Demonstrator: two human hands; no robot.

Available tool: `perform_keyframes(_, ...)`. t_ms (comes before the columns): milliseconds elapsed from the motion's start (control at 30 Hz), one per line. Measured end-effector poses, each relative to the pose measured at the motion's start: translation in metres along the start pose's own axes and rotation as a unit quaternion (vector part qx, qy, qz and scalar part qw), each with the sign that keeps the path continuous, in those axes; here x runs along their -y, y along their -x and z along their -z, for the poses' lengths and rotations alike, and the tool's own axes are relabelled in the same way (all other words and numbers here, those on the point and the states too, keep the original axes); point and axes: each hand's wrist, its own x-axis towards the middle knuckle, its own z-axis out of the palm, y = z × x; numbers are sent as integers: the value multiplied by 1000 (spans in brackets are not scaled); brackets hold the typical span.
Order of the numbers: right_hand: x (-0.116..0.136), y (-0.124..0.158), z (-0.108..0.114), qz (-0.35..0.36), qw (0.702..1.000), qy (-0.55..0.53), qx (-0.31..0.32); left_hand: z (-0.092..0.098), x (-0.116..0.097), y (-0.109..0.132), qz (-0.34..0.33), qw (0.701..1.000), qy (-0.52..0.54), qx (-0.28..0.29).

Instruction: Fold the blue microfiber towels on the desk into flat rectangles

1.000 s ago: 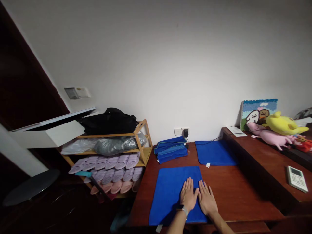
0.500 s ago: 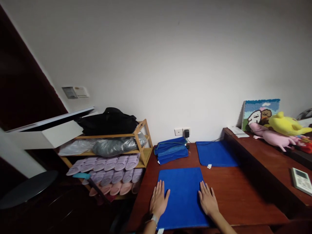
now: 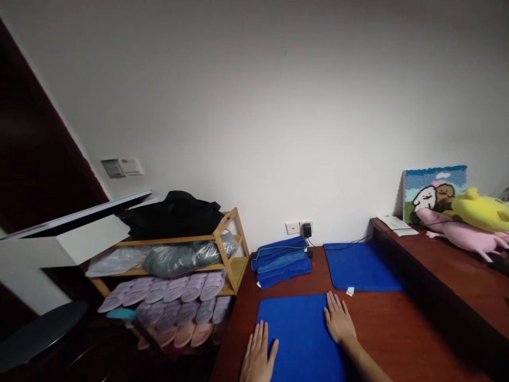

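Head view: the front blue cloth (image 3: 300,337) lies flat on the desk (image 3: 393,334), left hand (image 3: 257,354) on its left edge, right hand (image 3: 340,321) near its far right corner, both palm-down, each grip unclenched, fingers straight. The white label (image 3: 350,291) at the rear blue cloth (image 3: 361,265) is too small to read.

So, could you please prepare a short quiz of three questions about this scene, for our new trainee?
1. True or false: the left hand and the right hand are at opposite side edges of the front blue cloth.

2. Where does the black bag lie?
a) on the floor
b) on top of the wooden rack
c) on the front blue cloth

3. Fill in: the black adapter is plugged into the ____.

Key: 1. true; 2. b; 3. wall socket.
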Motion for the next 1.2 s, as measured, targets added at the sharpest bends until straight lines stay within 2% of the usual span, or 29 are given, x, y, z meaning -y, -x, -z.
perform_keyframes(100, -2, -1, -8, 6, 1000, -14, -13, 1, 2, -5, 0, 1000, -8, 5)
perform_keyframes(167, -2, -1, -8, 8, 1000, -21, -14, 4, -13, -13, -14, 1000, -8, -16)
perform_keyframes(267, -2, -2, -5, 7, 1000, -25, -11, 9, -67, -33, -84, 995, 17, -41)
perform_keyframes(333, -2, -2, -3, 7, 1000, -21, -9, 8, -115, -49, -156, 987, 40, -27)
perform_keyframes(400, -3, -2, -2, 15, 1000, -15, -7, 3, -157, -65, -198, 979, 55, 2)
perform_keyframes(467, -4, -3, -2, 20, 1000, -14, -7, -4, -179, -78, -192, 979, 57, 34)
perform_keyframes(500, -5, -3, -2, 19, 1000, -15, -8, -7, -180, -82, -178, 982, 52, 46)
perform_keyframes(533, -5, -3, -2, 15, 1000, -17, -9, -9, -176, -85, -163, 984, 46, 54)
perform_keyframes(600, -4, -3, -2, 5, 1000, -18, -9, -10, -149, -89, -134, 989, 31, 50)
perform_keyframes(767, -4, -2, -1, -1, 1000, -11, -4, 1, -42, -89, -37, 999, -8, 16)
perform_keyframes(867, -3, -2, 0, -5, 1000, -16, 1, 3, 1, -88, -1, 1000, -11, -6)
perform_keyframes(967, -2, -2, 0, -7, 1000, -17, 4, -1, 14, -88, -1, 1000, -3, -28)
perform_keyframes(1100, -3, -2, 0, -8, 999, -33, 14, -4, 10, -88, 1, 1000, 3, -23)
perform_keyframes(1200, -18, -9, 3, 12, 997, -63, -34, -6, 12, -89, 2, 1000, 2, -20)
